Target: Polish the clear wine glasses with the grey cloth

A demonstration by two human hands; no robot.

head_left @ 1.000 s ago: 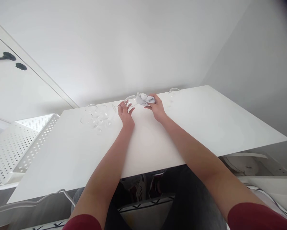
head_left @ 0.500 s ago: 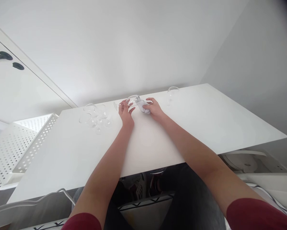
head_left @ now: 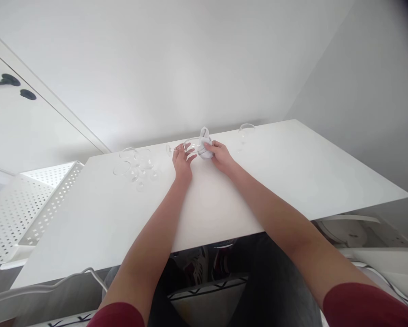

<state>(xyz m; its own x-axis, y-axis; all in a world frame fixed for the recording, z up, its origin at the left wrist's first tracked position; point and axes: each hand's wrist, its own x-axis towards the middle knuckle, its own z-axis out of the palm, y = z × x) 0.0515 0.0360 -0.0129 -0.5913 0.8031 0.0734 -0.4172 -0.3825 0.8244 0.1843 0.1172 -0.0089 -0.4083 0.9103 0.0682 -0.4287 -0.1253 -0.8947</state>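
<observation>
A clear wine glass [head_left: 191, 144] lies sideways in the air over the back of the white table [head_left: 220, 200]. Its foot points left and its bowl faces right. My left hand [head_left: 182, 159] is closed around the stem and the lower bowl. At the rim, my right hand [head_left: 220, 155] grips a bunched white cloth [head_left: 205, 144] that covers the bowl's mouth. Part of the cloth stands up above the fingers. Whether any of it is inside the bowl I cannot tell.
Several clear glasses [head_left: 135, 160] stand grouped at the table's left back. One more wine glass [head_left: 247, 131] stands alone near the back edge on the right. A white perforated rack [head_left: 50, 200] adjoins the table's left side, and a wall rises behind.
The cloth has turned at the rim, and a fold of it now sticks upward. Both hands and the glass have shifted slightly right, and my right fingers have closed more tightly on the cloth.
</observation>
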